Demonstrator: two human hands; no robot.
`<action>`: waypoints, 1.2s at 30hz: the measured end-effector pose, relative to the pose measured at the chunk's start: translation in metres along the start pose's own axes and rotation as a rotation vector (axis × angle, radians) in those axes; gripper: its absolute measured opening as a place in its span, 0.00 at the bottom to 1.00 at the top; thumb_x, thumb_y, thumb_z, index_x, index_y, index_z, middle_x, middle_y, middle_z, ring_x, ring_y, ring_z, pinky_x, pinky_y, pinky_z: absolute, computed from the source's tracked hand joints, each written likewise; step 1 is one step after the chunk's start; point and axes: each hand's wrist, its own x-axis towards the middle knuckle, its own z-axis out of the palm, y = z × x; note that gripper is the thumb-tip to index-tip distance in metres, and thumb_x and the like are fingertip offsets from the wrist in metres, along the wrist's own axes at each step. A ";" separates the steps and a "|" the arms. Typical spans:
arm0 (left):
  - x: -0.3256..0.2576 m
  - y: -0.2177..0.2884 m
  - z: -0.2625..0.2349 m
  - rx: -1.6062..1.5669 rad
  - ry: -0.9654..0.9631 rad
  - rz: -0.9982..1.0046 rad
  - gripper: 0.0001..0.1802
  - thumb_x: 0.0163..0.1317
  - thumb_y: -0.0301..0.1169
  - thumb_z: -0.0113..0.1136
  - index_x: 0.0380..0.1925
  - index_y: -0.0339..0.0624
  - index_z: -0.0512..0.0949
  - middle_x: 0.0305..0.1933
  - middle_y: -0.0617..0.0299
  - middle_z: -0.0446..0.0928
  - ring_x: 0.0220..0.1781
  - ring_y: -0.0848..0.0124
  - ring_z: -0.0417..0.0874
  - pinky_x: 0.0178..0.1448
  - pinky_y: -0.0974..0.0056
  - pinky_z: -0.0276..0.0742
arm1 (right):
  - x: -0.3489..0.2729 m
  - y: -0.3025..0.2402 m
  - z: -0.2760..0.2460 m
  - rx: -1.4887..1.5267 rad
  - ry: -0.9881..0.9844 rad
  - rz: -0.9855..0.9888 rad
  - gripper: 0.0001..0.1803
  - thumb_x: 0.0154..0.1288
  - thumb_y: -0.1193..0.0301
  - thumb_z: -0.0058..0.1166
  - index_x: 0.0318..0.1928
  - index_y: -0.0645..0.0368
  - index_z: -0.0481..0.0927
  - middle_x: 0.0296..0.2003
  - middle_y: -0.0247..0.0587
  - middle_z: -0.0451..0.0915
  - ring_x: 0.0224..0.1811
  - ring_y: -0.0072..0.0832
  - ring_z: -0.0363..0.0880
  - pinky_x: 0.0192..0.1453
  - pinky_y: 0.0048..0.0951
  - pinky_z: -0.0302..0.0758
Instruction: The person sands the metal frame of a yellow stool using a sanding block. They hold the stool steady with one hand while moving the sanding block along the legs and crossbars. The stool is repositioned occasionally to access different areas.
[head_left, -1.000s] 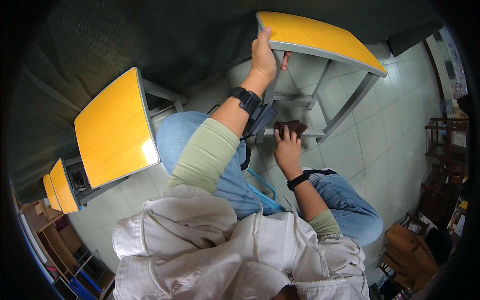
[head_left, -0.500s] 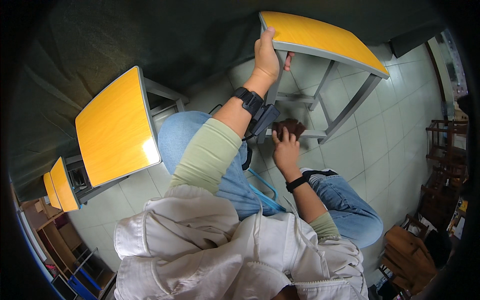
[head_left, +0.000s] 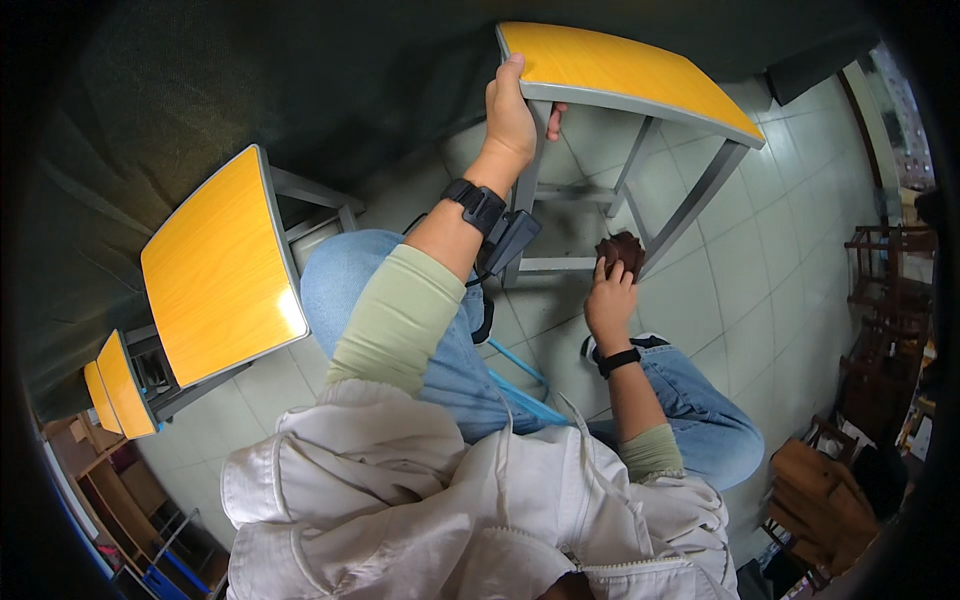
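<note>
My left hand point(head_left: 512, 118) grips the near edge of a yellow-topped stool point(head_left: 625, 72) with a grey metal frame, fingers curled under the seat. A black band with a small device sits on that wrist. Lower down, my right hand point(head_left: 610, 300) presses a dark brown cloth point(head_left: 622, 252) against the stool's grey leg and crossbar point(head_left: 560, 265). A black watch is on the right wrist. I am crouched, with blue jeans and a white jacket below.
A second yellow stool point(head_left: 222, 268) stands at my left, with more yellow seats point(head_left: 118, 385) behind it. Pale floor tiles point(head_left: 760, 250) spread to the right. Dark wooden furniture point(head_left: 880, 290) and a brown bag point(head_left: 815, 490) stand at the right edge.
My right hand has slid the cloth a little to the right along the stool's lower frame. The left hand keeps its grip on the seat edge.
</note>
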 end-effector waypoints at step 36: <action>-0.008 -0.005 -0.005 -0.062 0.063 -0.093 0.30 0.66 0.55 0.38 0.37 0.36 0.73 0.20 0.53 0.74 0.12 0.68 0.71 0.13 0.66 0.66 | -0.015 -0.055 0.001 0.243 -0.021 -0.087 0.23 0.62 0.69 0.48 0.58 0.55 0.76 0.63 0.59 0.67 0.64 0.55 0.66 0.55 0.46 0.71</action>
